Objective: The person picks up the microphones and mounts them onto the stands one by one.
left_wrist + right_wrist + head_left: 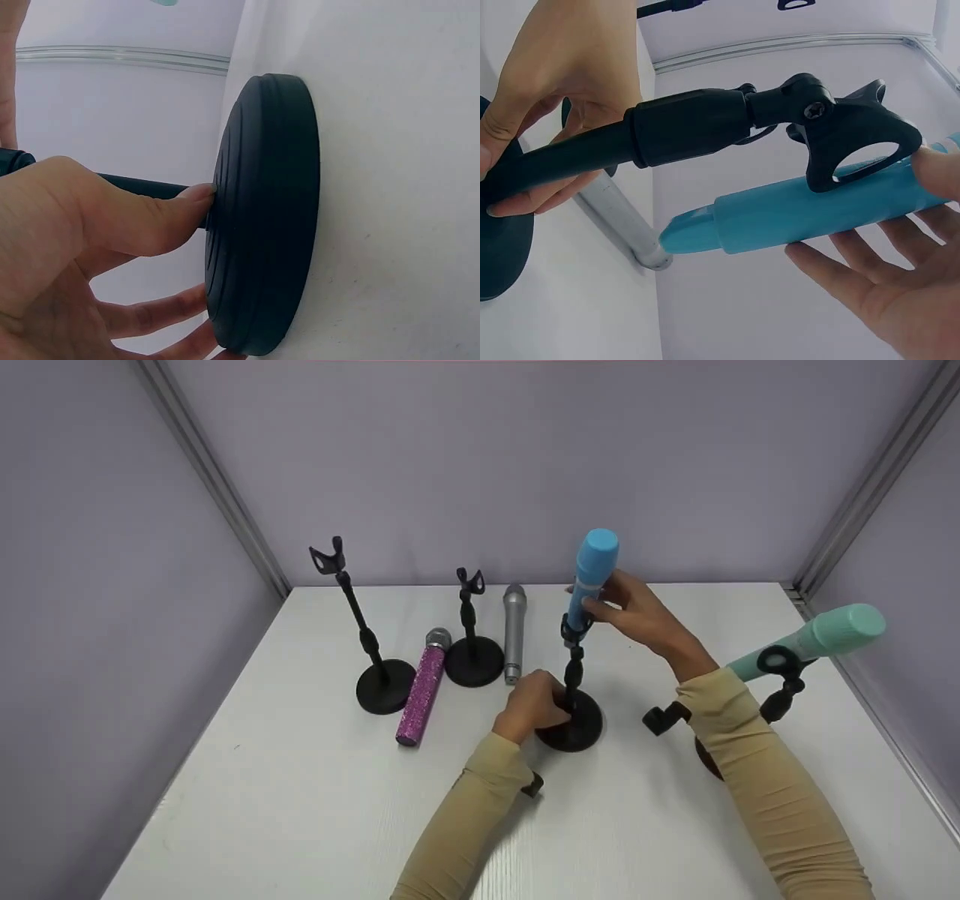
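Observation:
My right hand (pixel 637 615) holds a blue microphone (pixel 597 559) between thumb and fingers, tilted with its thick head up. The microphone's lower part is at the clip (pixel 862 142) of a black tabletop microphone stand (pixel 574 671); the right wrist view shows the clip against its side, but I cannot tell if it is fully seated. My left hand (pixel 534 705) grips this stand low down, thumb on the round base (pixel 262 217) beside the pole and other fingers around the base's edge.
A mint-green microphone (pixel 832 634) rests in another stand at right, partly behind my right sleeve. Left of my hands, a pink glittery microphone (pixel 422 690) and a silver microphone (pixel 514 630) lie on the white table (pixel 300 810). Two stands with bare clips, one tall (pixel 360 619) and one short (pixel 469 619), stand there.

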Tool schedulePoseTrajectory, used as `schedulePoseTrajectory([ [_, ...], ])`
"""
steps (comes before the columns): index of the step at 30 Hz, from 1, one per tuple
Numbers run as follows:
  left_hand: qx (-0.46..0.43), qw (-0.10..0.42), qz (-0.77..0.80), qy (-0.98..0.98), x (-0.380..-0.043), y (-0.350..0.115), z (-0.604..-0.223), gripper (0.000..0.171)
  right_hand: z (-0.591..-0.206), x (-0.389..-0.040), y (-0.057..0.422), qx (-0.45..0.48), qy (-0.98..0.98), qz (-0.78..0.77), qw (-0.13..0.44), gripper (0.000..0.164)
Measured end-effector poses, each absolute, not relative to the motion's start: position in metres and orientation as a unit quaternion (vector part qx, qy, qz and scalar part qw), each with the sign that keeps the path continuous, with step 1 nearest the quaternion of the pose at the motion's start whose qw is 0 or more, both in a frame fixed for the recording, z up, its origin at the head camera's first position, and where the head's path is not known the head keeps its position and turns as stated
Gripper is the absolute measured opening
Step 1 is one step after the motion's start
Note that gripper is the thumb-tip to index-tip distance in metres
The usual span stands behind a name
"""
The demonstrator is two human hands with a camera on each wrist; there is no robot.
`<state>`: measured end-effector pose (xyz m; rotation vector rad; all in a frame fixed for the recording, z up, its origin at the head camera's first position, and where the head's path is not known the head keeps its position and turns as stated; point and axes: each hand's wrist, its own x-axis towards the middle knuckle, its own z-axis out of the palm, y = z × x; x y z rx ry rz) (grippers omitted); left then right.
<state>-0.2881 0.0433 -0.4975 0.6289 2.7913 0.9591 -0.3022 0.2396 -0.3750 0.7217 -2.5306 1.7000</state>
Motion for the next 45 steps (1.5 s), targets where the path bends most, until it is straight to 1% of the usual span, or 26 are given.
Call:
schedulePoseTrajectory([
  [4,0.204,0.066,0.314,0.925,-0.289,0.044,-0.497,0.017,-0.374,-0.301,0.244,0.257,-0.810,0.527,-0.001,0.050],
  [6,0.202,0.065,0.312,0.926,-0.289,0.045,-0.497,0.017,-0.374,-0.300,0.245,0.267,-0.811,0.521,-0.001,0.051],
  [8,0.201,0.065,0.310,0.927,-0.288,0.045,-0.498,0.017,-0.374,-0.299,0.246,0.277,-0.809,0.518,-0.009,0.055],
  [12,0.196,0.067,0.309,0.928,-0.288,0.044,-0.496,0.018,-0.375,-0.297,0.246,0.282,-0.820,0.498,-0.022,0.069],
  [15,0.188,0.074,0.313,0.928,-0.288,0.044,-0.495,0.019,-0.375,-0.295,0.245,0.283,-0.828,0.483,-0.022,0.073],
  [20,0.183,0.076,0.313,0.929,-0.287,0.043,-0.494,0.019,-0.374,-0.294,0.241,0.288,-0.829,0.479,-0.019,0.069],
  [26,0.186,0.067,0.307,0.931,-0.285,0.044,-0.494,0.017,-0.373,-0.295,0.235,0.304,-0.821,0.481,-0.037,0.066],
  [32,0.184,0.075,0.311,0.929,-0.286,0.046,-0.494,0.015,-0.372,-0.294,0.231,0.296,-0.823,0.482,-0.049,0.064],
  [39,0.180,0.081,0.306,0.931,-0.286,0.046,-0.494,0.015,-0.369,-0.291,0.228,0.289,-0.835,0.467,-0.042,0.062],
  [45,0.174,0.088,0.312,0.930,-0.285,0.045,-0.495,0.017,-0.370,-0.291,0.227,0.295,-0.839,0.456,-0.036,0.063],
])
